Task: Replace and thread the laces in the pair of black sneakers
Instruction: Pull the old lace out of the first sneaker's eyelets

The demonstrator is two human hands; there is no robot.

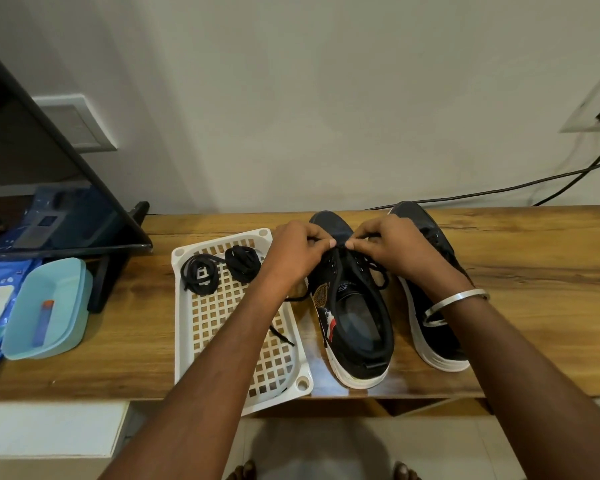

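Both hands meet over the left-hand sneaker point(352, 306), which stands heel toward us on the wooden table point(534, 251) beside its partner sneaker point(430, 292). Our left hand point(297, 251) and right hand point(392, 247) each pinch the black lace point(371, 268) near the toe-end eyelets; we judge this to be work at the lowest eyelets, whether unthreading or threading we cannot tell. Next, the lace ends need feeding through eyelets evenly. Two coiled laces point(219, 268) lie in the white tray point(184, 341). The tongue carries an "S" logo, otherwise illegible.
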